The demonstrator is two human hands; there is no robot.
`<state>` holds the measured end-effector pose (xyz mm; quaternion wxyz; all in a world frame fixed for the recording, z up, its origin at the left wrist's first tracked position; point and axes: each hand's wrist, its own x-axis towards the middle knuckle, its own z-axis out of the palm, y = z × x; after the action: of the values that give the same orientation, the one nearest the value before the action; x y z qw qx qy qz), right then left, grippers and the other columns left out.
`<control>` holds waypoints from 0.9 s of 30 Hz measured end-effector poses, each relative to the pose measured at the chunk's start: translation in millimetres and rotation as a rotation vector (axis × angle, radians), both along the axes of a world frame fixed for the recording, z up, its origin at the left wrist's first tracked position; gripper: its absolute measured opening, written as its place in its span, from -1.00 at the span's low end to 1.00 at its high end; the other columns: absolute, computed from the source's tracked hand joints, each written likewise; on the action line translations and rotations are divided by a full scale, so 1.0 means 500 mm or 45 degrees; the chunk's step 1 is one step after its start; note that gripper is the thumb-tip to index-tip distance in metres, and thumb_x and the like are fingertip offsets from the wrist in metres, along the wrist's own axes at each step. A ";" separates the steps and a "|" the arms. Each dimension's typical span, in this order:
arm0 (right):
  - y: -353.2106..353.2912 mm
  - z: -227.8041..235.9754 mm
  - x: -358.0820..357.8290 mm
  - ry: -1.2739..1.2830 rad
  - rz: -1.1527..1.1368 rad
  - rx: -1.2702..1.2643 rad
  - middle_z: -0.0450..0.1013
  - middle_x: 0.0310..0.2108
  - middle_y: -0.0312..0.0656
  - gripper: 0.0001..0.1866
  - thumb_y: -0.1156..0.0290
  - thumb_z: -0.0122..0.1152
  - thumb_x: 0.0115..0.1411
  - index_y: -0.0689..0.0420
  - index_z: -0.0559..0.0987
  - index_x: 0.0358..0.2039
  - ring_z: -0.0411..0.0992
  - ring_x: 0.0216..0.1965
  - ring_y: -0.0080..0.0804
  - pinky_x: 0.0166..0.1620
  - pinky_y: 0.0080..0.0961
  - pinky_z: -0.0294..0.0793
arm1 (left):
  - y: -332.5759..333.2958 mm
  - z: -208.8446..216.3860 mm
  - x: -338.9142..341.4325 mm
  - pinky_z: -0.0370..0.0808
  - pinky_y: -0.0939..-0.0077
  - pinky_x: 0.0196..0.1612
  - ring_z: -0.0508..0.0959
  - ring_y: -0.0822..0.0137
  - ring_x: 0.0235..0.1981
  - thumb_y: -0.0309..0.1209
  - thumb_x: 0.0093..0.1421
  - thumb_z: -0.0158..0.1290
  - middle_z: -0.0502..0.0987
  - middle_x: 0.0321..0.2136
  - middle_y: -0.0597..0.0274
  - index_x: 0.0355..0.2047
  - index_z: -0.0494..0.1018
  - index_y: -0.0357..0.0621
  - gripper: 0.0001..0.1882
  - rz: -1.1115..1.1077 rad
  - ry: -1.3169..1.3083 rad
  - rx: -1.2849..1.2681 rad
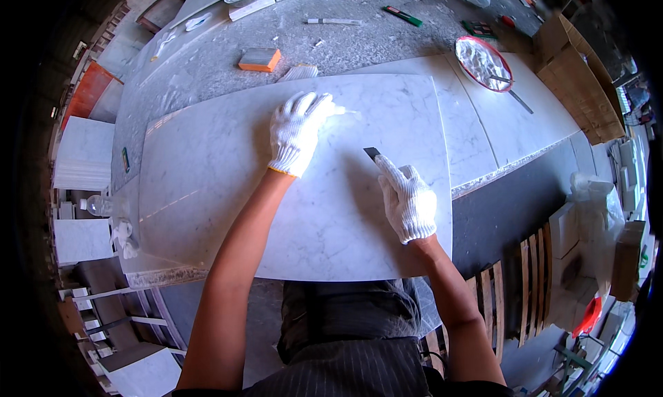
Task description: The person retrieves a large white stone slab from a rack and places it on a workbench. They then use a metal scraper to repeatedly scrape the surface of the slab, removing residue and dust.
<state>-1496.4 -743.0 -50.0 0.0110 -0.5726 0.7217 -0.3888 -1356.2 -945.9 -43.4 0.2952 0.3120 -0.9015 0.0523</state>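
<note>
A large white slab with grey veins (221, 162) lies across the worktable in front of me. My left hand (297, 131), in a white knit glove, rests over its upper middle with the fingers curled. A small white bit (342, 111) pokes out past those fingertips, beside a pale wet-looking streak on the slab; what it is I cannot make out. In my gloved right hand (407, 200) is a small dark scraper blade (371, 152), gripped with the index finger stretched along it. Its tip points up and left, close above the slab.
An orange-and-grey block (260, 59) sits beyond the slab. A red-rimmed bowl (483, 64) of white paste, with a metal tool in it, stands right, near a cardboard box (577, 76). Farther back lie a green cutter (402, 16) and a white marker (334, 21). Wooden pallets (532, 283) stand lower right.
</note>
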 end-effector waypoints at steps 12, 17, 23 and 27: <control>0.000 0.011 0.004 -0.026 -0.019 0.071 0.43 -0.54 -0.16 -0.66 0.44 0.20 0.16 -0.03 0.58 -0.03 0.42 -0.57 -0.24 -0.49 -0.40 0.42 | -0.001 -0.002 -0.003 0.43 0.13 -0.06 0.49 0.11 -0.06 -0.36 0.06 0.11 0.51 -0.15 0.29 -0.08 0.49 0.09 -0.65 0.023 -0.121 -0.128; 0.000 0.010 0.004 -0.039 -0.016 0.080 0.41 -0.55 -0.17 -0.66 0.42 0.20 0.16 -0.04 0.58 -0.02 0.41 -0.57 -0.25 -0.49 -0.40 0.41 | -0.001 -0.005 -0.001 0.42 0.12 -0.05 0.48 0.10 -0.06 -0.37 0.08 0.09 0.50 -0.16 0.29 -0.06 0.48 0.11 -0.63 0.027 -0.154 -0.137; 0.001 0.011 0.004 -0.019 -0.026 0.092 0.40 -0.56 -0.18 -0.67 0.42 0.20 0.16 -0.03 0.58 -0.03 0.40 -0.58 -0.26 -0.50 -0.40 0.40 | -0.001 -0.007 -0.002 0.41 0.11 -0.05 0.47 0.09 -0.05 -0.37 0.09 0.07 0.49 -0.15 0.29 -0.04 0.48 0.12 -0.63 0.029 -0.182 -0.124; 0.001 0.019 0.005 -0.015 -0.026 0.096 0.40 -0.56 -0.18 -0.67 0.42 0.20 0.16 -0.02 0.58 -0.03 0.40 -0.58 -0.26 -0.50 -0.40 0.40 | 0.000 -0.006 -0.002 0.41 0.11 -0.06 0.47 0.09 -0.05 -0.37 0.09 0.07 0.50 -0.15 0.28 -0.05 0.48 0.12 -0.63 0.025 -0.175 -0.131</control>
<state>-1493.9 -742.7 -40.4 0.0330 -0.5622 0.7415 -0.3647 -1357.4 -946.1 -46.3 0.2476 0.3010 -0.9127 0.1229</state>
